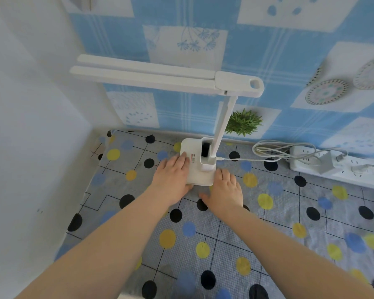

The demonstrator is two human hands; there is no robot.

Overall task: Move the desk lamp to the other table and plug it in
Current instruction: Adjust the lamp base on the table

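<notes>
A white desk lamp (201,169) stands upright on a table with a dotted cloth (268,234), near the back wall. Its two flat light bars (143,76) reach left from the top of a slanted stem. My left hand (173,180) lies on the left side of the lamp's base, fingers over the top and thumb at the front edge. My right hand (225,190) rests flat at the base's right front corner, fingertips touching it. A white cable (242,159) runs from the base's right side to a white adapter (328,162) plugged into a white power strip (341,167).
The power strip lies along the back right of the table with loops of cable and a second plug on it. A small green plant (244,123) stands behind the lamp against the blue patterned wall. A white wall (30,147) closes the left side.
</notes>
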